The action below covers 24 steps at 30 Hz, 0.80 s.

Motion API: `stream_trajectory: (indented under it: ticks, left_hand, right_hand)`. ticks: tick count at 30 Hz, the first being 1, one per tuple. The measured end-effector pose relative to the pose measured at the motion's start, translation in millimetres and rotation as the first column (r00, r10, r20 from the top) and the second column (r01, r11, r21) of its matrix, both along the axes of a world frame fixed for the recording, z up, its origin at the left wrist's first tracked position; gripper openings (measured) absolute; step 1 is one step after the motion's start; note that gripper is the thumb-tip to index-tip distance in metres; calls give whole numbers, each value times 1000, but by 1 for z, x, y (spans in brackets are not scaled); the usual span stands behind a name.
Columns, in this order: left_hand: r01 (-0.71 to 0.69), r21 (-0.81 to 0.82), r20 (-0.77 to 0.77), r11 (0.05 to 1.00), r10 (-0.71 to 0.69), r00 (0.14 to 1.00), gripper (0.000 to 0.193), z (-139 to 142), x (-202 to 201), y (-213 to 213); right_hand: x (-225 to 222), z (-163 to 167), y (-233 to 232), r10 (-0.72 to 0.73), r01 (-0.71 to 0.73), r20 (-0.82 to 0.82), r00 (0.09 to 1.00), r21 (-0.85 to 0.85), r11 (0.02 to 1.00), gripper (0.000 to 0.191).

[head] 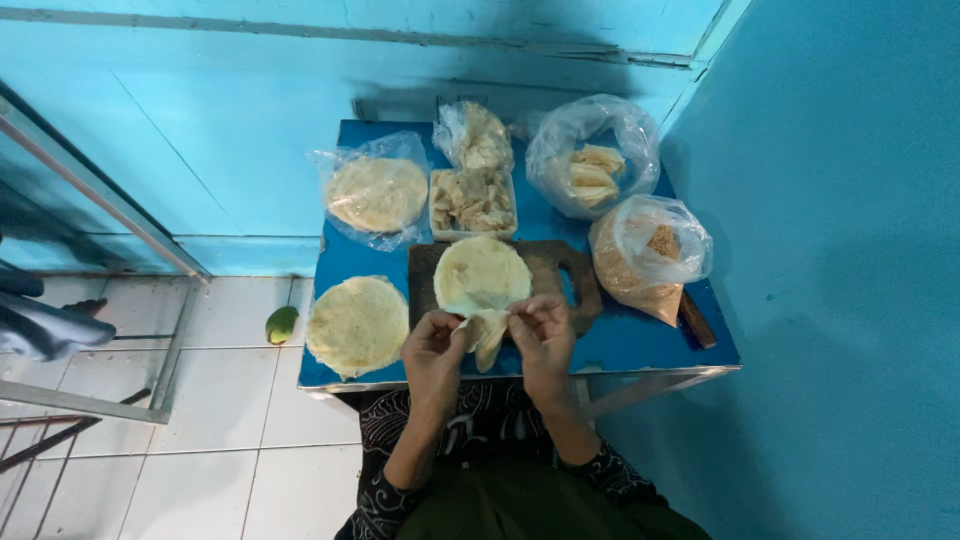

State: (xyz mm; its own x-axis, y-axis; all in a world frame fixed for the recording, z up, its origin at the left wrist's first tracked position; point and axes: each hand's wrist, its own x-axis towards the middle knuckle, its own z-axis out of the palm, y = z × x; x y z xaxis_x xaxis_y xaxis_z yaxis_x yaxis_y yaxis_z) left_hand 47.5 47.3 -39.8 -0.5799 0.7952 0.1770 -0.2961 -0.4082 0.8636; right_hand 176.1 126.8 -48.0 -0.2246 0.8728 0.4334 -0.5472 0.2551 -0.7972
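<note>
- Head view: the thin round wrapper (pixel 482 275) lies on the dark wooden board (pixel 570 268), and its near edge hangs off the board toward the person, caught between both hands.
- The left hand (pixel 432 350) has its fingers closed on the left of that drooping flap, thumb and fingertips pinched on the sheet; the right hand (pixel 543 335) pinches the other side in the same way, so the flap sags between the two grips.
- To my eye the pinch should stay light and even on both sides, since a sheet this thin looks ready to tear if one hand pulls harder than the other.
- Just left of the left-hand grip sits a stack of round wrappers (pixel 357 324), bare on the blue table (pixel 640 340).
- Beyond the grips, past the board, stands a white tray of pale strips (pixel 472 201), with a bagged stack of rounds (pixel 377 192) to its left and a small clear bag of scraps (pixel 472 135) behind it.
- Off to the right of the right-hand grip lies a bag of brown crumbs (pixel 645 262); further back is a bag of pale folded pieces (pixel 594 168).
- Well left of everything, down on the white floor tiles, is a green fruit (pixel 281 324).
</note>
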Motion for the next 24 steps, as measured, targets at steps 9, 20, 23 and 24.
stream_trajectory:
  ticks: [9,20,23,24]
  left_hand:
    - [-297,45,-615,954,261,744,14,35,17,-14]
    - [-43,-48,-190,998,33,981,44,34,8,-8]
    - [-46,-103,-259,994,18,966,31,32,8,-7]
    - [-70,-114,-241,991,41,970,21,31,5,-7]
  right_hand:
    - [5,15,-1,82,-139,451,889,94,986,30]
    - [4,8,-8,-67,16,296,953,172,985,9]
    - [4,4,-12,-154,83,416,896,184,979,8]
    - [3,3,-11,-191,127,454,870,168,978,8]
